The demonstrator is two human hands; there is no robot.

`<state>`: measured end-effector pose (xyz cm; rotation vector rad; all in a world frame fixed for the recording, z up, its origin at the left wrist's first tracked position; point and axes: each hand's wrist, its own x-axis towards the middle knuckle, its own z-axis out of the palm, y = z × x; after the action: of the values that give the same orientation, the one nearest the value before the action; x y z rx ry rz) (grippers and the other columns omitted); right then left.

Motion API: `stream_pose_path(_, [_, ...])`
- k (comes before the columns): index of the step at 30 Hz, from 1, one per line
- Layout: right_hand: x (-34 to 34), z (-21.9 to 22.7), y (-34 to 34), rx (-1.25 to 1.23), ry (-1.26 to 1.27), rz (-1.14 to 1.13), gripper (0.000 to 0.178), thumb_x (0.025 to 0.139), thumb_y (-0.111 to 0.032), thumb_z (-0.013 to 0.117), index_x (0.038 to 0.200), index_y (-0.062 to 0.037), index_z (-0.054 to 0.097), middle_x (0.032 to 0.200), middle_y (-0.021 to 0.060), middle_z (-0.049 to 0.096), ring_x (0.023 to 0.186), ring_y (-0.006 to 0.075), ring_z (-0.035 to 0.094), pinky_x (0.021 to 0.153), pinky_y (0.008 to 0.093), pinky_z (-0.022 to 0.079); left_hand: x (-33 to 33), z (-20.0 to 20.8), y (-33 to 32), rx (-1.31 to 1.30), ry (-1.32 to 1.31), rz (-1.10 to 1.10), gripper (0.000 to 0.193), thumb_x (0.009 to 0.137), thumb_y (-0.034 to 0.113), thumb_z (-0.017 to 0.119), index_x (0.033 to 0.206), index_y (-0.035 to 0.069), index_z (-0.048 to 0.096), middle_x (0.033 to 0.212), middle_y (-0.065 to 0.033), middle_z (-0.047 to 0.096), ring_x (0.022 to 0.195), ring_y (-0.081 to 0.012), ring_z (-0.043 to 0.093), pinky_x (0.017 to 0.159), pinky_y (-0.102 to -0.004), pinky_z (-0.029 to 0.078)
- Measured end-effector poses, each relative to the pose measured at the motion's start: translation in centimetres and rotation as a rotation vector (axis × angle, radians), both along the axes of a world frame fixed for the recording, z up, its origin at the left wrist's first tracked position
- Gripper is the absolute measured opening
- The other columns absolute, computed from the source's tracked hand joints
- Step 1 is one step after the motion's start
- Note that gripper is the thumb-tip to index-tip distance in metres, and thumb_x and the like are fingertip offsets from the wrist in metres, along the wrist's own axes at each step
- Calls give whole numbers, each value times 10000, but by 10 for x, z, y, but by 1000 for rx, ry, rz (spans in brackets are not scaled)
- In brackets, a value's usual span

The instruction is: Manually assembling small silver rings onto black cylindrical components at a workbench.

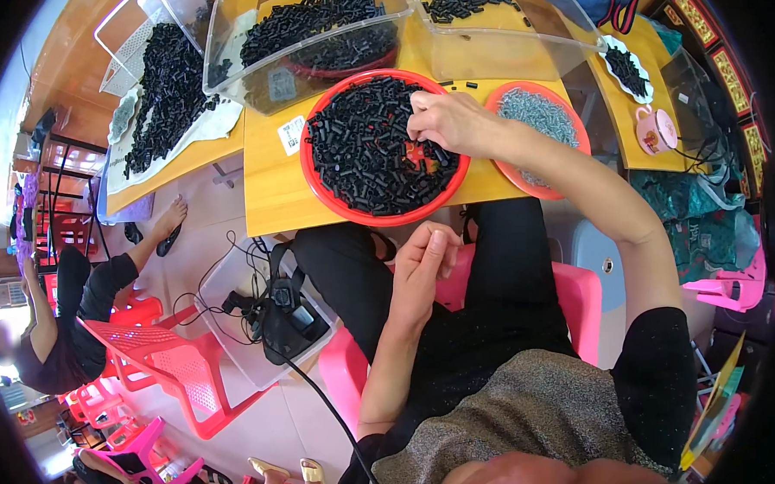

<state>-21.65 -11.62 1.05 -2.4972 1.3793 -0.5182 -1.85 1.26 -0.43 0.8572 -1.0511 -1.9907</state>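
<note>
A red round tray [313,186] on the yellow table [269,200] is filled with small black cylindrical pieces [362,148]. Over its right side my right hand [451,122] reaches down, fingers bent and pinched together at the pieces. What those fingertips hold, if anything, is hidden. Beside them a patch of the tray's patterned bottom shows. My left hand [427,262] is above my lap, just off the table's near edge, fingers curled in with the thumb on top. Its contents cannot be made out. Under my right forearm sits a smaller red dish [573,123] of small silvery metal pieces [538,119].
Clear plastic bins [224,54] with more black pieces stand behind the tray. A heap of black pieces [169,96] lies on a cloth at left. At right are a white plate [626,69] and a pink cup [657,130]. Another person sits left, near a red chair [181,372].
</note>
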Motion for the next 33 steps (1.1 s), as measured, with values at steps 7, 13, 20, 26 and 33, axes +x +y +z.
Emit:
stream_pose_path(7, [2,-6,-6,-140,134,49,124,743,-143,639,679,-46,596,799,106,522,698,299,584,552,418,454,0,-2,-1,14,22,13,286,989,279,419,866,57,550,669,16,473,584,-53,405,531,-190,317])
stream_pose_path(13, [-1,-11,-8,-108,117,74,161,744,-169,648,672,-37,591,798,109,524,717,299,592,557,420,457,-1,-2,-1,45,52,29,233,984,214,441,880,45,563,666,32,457,587,-39,386,534,-180,305])
stream_pose_path(20, [3,-5,-7,5,-316,-3,117,821,-148,617,837,-33,632,838,111,590,757,255,607,667,339,482,-1,-7,-1,94,99,117,179,966,192,484,929,39,570,730,7,536,618,-38,437,552,-181,333])
stream_pose_path(26, [6,14,87,800,-819,-241,220,893,-221,601,958,-12,628,864,12,645,765,78,568,679,257,456,-13,-5,2,-11,18,301,268,927,90,527,1183,19,556,942,-34,612,712,-66,535,653,-186,428])
stream_pose_path(33, [13,0,148,1184,-1308,-525,165,888,-200,620,952,-50,644,725,-43,568,533,14,389,457,174,257,-25,-17,12,-97,-20,248,245,857,-31,587,1097,-2,629,996,-22,569,809,-65,566,728,-202,465])
